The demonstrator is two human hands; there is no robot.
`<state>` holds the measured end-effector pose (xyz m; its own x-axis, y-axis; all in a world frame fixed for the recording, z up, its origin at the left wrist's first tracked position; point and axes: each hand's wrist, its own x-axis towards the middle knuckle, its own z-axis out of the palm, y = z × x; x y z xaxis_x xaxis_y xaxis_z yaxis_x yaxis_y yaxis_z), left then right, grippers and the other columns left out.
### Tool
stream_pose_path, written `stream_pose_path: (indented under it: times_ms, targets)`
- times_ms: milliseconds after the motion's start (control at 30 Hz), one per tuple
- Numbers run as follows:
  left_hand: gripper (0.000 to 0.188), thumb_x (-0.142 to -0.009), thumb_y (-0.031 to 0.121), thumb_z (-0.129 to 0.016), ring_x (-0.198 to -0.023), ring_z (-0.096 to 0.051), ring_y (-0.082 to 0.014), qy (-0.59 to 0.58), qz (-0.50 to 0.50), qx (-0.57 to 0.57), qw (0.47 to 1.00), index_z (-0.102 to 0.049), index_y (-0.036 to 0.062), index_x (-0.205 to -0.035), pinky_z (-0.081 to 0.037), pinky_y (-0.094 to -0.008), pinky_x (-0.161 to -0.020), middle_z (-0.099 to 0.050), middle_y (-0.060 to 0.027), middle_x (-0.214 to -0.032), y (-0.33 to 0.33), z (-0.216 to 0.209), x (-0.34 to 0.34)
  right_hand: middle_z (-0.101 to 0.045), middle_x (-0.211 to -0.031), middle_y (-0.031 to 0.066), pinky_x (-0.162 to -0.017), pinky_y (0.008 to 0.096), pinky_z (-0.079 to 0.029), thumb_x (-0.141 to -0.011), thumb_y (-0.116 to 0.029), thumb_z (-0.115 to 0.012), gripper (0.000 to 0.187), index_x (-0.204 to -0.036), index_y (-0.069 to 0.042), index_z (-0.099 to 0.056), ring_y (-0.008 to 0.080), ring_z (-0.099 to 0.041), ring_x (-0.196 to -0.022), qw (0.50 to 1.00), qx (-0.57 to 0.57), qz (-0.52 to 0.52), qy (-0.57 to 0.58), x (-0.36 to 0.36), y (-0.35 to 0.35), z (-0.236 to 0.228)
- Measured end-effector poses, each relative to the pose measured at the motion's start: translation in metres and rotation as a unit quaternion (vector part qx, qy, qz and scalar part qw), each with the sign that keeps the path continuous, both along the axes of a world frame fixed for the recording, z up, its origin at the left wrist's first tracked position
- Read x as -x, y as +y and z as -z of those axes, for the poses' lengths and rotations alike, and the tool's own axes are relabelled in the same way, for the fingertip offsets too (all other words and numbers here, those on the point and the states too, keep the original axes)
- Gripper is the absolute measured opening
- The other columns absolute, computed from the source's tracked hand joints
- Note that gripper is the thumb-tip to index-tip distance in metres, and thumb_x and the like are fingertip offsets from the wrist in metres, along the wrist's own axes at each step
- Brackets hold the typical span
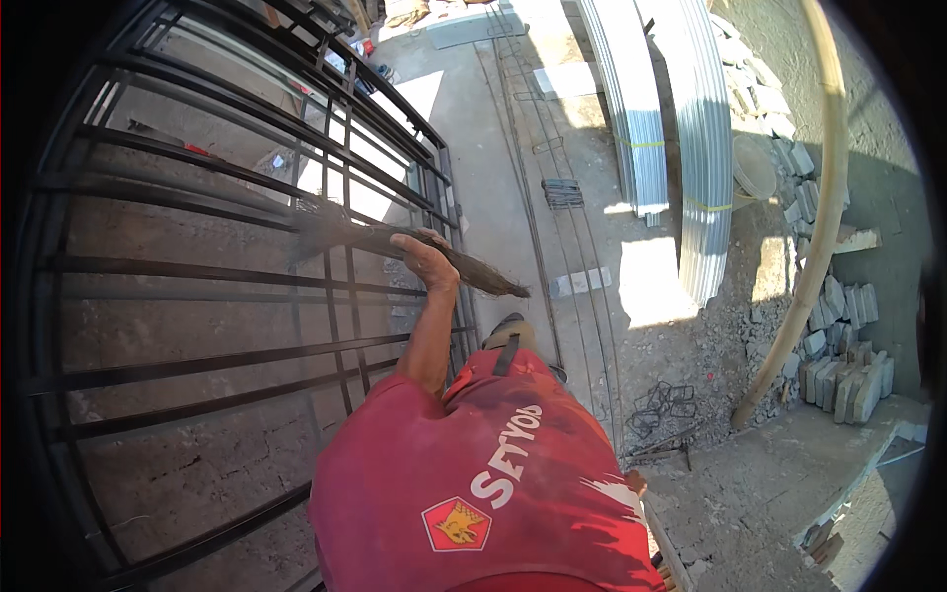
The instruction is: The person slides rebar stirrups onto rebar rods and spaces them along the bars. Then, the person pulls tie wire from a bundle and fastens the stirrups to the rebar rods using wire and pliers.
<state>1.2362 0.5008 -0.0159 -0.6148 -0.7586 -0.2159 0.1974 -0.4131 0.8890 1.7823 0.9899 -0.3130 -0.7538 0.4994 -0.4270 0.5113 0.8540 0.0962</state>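
Observation:
My left hand is closed round a hand broom, a dark bundle of fibres tapering to a point at its right end. The broom's other end spreads out and is smeared by motion over the bars of a black metal grille, which fills the left side of the view. Whether the bristles touch the bars I cannot tell. Only a small part of my right hand shows, low down beside my red shirt, close to a pale upright edge. Its fingers are mostly hidden.
Right of the grille, long thin steel rods run along the concrete floor. Stacks of ribbed metal profiles lie beyond. A pale curved pole leans at the right, near stacked stone slabs and a bucket. Bent wire lies on rubble.

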Motion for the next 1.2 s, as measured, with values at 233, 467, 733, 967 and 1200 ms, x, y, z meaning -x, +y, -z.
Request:
stream_pose_path:
  times_ms: [233,467,733,967,1200]
  targets:
    - [0.067,-0.083,0.073,-0.035,-0.046,-0.041,-0.0136,0.062,-0.035,-0.065,0.995,-0.044,0.0076,-0.075,-0.035,-0.0267,-0.045,-0.045,-0.0017,-0.058,-0.068,-0.011,-0.015,-0.064,-0.077,0.0212,-0.065,0.0446,-0.046,-0.085,-0.024,-0.047,0.031,-0.076,0.001,-0.063,0.0360,-0.063,-0.074,0.989,0.130,-0.046,0.057,0.265,-0.047,-0.154]
    - [0.058,-0.080,0.065,-0.054,-0.052,-0.047,-0.0131,0.120,0.053,0.011,0.991,-0.051,0.0077,-0.071,-0.040,-0.0272,-0.050,-0.048,-0.0028,-0.062,-0.057,-0.007,-0.012,-0.063,-0.076,0.0228,-0.067,0.0432,-0.046,-0.088,-0.030,-0.046,0.040,-0.081,0.005,-0.065,0.0354,-0.062,-0.072,0.944,0.291,-0.026,0.156,0.407,-0.125,-0.184]
    - [0.026,-0.083,0.026,-0.070,-0.074,-0.048,-0.0057,0.058,0.127,0.137,0.981,-0.060,0.0052,-0.096,-0.041,-0.0241,-0.065,-0.054,0.0035,-0.081,-0.013,0.040,0.002,-0.061,-0.080,0.0278,-0.071,0.0474,-0.046,-0.089,-0.030,-0.044,0.038,-0.084,0.003,-0.063,0.0418,-0.062,-0.080,0.973,0.220,-0.016,0.063,0.362,-0.133,-0.181]
    - [0.031,-0.088,0.032,-0.060,-0.068,-0.048,-0.0100,0.043,0.176,0.145,0.973,-0.061,0.0007,-0.091,-0.040,-0.0260,-0.060,-0.052,-0.0006,-0.076,-0.050,0.039,0.023,-0.065,-0.094,0.0202,-0.074,0.0423,-0.054,-0.087,-0.021,-0.045,0.025,-0.094,-0.009,-0.067,0.0361,-0.064,-0.087,0.983,-0.066,-0.001,-0.173,0.205,-0.093,-0.188]
    - [0.051,-0.081,0.058,-0.059,-0.066,-0.045,-0.0106,0.004,0.244,-0.021,0.970,-0.050,0.0083,-0.081,-0.041,-0.0258,-0.060,-0.045,-0.0006,-0.071,0.009,-0.045,0.063,-0.060,-0.104,0.0281,-0.085,0.0455,-0.047,-0.090,-0.027,-0.039,0.041,-0.097,0.005,-0.063,0.0406,-0.059,-0.096,0.936,0.026,0.341,-0.082,0.096,-0.148,-0.223]
